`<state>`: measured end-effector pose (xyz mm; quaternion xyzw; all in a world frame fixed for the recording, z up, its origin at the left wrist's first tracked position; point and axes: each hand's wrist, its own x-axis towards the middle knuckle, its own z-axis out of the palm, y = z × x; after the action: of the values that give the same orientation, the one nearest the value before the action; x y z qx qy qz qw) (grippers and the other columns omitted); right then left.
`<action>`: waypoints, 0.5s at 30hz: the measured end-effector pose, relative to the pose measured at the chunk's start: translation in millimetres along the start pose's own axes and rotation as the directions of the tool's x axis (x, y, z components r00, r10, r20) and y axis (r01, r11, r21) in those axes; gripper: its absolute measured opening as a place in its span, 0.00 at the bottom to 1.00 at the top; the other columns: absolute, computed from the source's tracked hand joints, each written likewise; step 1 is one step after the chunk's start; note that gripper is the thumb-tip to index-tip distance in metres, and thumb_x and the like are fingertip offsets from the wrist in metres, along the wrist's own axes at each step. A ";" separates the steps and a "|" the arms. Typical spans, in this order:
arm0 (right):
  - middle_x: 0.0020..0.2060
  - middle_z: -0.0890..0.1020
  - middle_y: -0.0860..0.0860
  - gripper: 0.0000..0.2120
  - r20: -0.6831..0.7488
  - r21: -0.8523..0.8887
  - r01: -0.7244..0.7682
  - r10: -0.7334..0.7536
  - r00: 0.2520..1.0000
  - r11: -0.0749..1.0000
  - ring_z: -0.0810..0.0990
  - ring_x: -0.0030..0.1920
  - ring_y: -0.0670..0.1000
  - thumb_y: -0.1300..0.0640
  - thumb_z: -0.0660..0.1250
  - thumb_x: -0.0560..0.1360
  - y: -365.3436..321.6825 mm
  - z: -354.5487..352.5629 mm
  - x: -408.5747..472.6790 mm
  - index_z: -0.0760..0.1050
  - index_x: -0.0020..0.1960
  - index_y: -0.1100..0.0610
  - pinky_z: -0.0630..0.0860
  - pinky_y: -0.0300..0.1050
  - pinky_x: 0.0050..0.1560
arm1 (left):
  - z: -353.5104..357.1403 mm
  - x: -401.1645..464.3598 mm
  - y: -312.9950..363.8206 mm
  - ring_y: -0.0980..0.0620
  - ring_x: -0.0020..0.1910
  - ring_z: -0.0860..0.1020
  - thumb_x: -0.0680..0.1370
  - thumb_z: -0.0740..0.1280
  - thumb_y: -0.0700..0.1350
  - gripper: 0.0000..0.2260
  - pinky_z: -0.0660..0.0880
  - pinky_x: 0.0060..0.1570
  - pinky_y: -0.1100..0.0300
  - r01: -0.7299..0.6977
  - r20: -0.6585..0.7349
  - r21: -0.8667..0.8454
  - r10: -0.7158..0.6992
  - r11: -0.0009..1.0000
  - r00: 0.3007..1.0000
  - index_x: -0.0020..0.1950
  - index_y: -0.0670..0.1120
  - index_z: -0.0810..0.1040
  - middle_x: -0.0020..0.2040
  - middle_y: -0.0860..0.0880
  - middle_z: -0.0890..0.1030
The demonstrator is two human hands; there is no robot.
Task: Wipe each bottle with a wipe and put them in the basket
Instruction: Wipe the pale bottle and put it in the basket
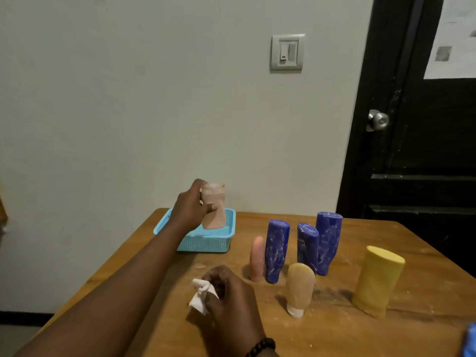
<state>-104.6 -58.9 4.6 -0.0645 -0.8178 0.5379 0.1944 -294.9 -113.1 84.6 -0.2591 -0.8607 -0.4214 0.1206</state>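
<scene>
My left hand [189, 208] grips a pale pink bottle [214, 210] and holds it upright inside the light blue basket [206, 240] at the table's far left corner. My right hand [229, 295] rests near the front of the table with a crumpled white wipe [202, 296] pinched in its fingers. To the right stand three dark blue bottles [277, 249], [307, 244], [328, 240], a slim pink bottle [257, 258], a beige bottle [300, 288] on its white cap, and a large yellow bottle [376, 279].
The wooden table [322, 331] stands against a white wall. A black door [417, 150] with a metal knob is at the right. A blue object [470, 340] peeks in at the bottom right edge.
</scene>
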 end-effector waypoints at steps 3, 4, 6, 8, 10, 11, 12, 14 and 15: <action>0.38 0.85 0.40 0.09 -0.022 0.084 -0.069 0.071 0.997 0.994 0.81 0.39 0.35 0.64 0.67 0.73 15.1 7.0 12.7 0.78 0.42 0.50 0.72 0.26 0.36 | 18.5 24.4 -19.6 0.46 0.47 0.77 0.73 0.76 0.41 0.22 0.70 0.43 0.57 0.030 0.011 0.004 -0.030 1.000 0.999 0.63 0.43 0.70 0.55 0.42 0.81; 0.38 0.85 0.40 0.07 -0.043 0.089 -0.073 0.077 0.996 0.993 0.81 0.39 0.36 0.62 0.68 0.72 21.8 10.8 16.6 0.78 0.42 0.51 0.72 0.26 0.37 | 24.3 30.8 -25.6 0.45 0.48 0.78 0.73 0.76 0.41 0.22 0.70 0.44 0.57 0.040 0.017 0.007 -0.040 0.999 0.999 0.63 0.43 0.70 0.55 0.42 0.81; 0.34 0.84 0.39 0.04 -0.070 0.097 -0.074 0.081 0.994 0.993 0.79 0.37 0.36 0.60 0.70 0.71 32.6 15.9 22.2 0.79 0.42 0.51 0.70 0.27 0.37 | 33.7 42.1 -35.6 0.45 0.49 0.78 0.73 0.76 0.41 0.22 0.71 0.45 0.56 0.043 0.040 0.023 -0.044 0.999 0.998 0.63 0.43 0.71 0.56 0.43 0.81; 0.30 0.81 0.40 0.03 -0.073 0.108 -0.072 0.080 0.994 0.991 0.77 0.33 0.37 0.57 0.72 0.70 40.3 17.7 26.2 0.79 0.41 0.50 0.69 0.27 0.35 | 40.5 52.0 -42.9 0.45 0.48 0.78 0.73 0.76 0.42 0.23 0.70 0.45 0.57 0.033 0.060 0.037 -0.035 0.999 0.998 0.63 0.43 0.71 0.55 0.43 0.81; 0.31 0.80 0.42 0.03 -0.066 0.124 -0.065 0.074 0.995 0.990 0.75 0.33 0.38 0.56 0.72 0.70 45.8 19.0 29.0 0.79 0.42 0.50 0.69 0.29 0.35 | 45.4 60.2 -48.9 0.45 0.47 0.78 0.72 0.77 0.42 0.22 0.69 0.43 0.58 0.020 0.075 0.057 -0.024 0.998 0.997 0.62 0.42 0.72 0.54 0.43 0.81; 0.32 0.80 0.43 0.03 -0.060 0.133 -0.059 0.068 0.996 0.989 0.75 0.33 0.38 0.55 0.72 0.70 47.4 19.2 29.6 0.79 0.43 0.49 0.70 0.30 0.36 | 47.5 63.8 -51.3 0.45 0.46 0.77 0.72 0.77 0.42 0.22 0.69 0.41 0.57 0.010 0.082 0.069 -0.016 0.998 0.996 0.61 0.42 0.72 0.52 0.43 0.81; 0.33 0.80 0.45 0.03 -0.059 0.146 -0.052 0.062 0.996 0.988 0.75 0.34 0.39 0.56 0.72 0.70 49.5 19.1 30.4 0.79 0.43 0.49 0.71 0.32 0.37 | 49.4 67.0 -53.6 0.45 0.46 0.77 0.72 0.77 0.42 0.21 0.69 0.38 0.58 0.000 0.089 0.080 -0.007 0.997 0.996 0.61 0.42 0.72 0.51 0.43 0.81; 0.36 0.82 0.48 0.04 -0.051 0.171 -0.055 0.064 0.997 0.984 0.77 0.35 0.43 0.57 0.71 0.70 52.7 19.2 32.6 0.79 0.43 0.49 0.74 0.35 0.40 | 53.0 71.1 -56.9 0.46 0.45 0.76 0.72 0.77 0.41 0.21 0.69 0.36 0.62 -0.013 0.113 0.096 0.002 0.995 0.994 0.60 0.41 0.73 0.50 0.45 0.80; 0.38 0.83 0.49 0.05 -0.041 0.179 -0.070 0.078 0.996 0.981 0.79 0.38 0.45 0.57 0.71 0.70 53.8 19.2 34.2 0.79 0.43 0.49 0.75 0.35 0.42 | 55.2 72.7 -58.4 0.47 0.46 0.76 0.72 0.77 0.41 0.21 0.68 0.37 0.61 -0.012 0.129 0.106 -0.002 0.994 0.992 0.60 0.41 0.73 0.50 0.46 0.79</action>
<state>-148.9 -42.3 -42.3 -0.0902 -0.7589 0.6136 0.1986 -387.1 -74.4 42.9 -0.2813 -0.8872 -0.3570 0.0792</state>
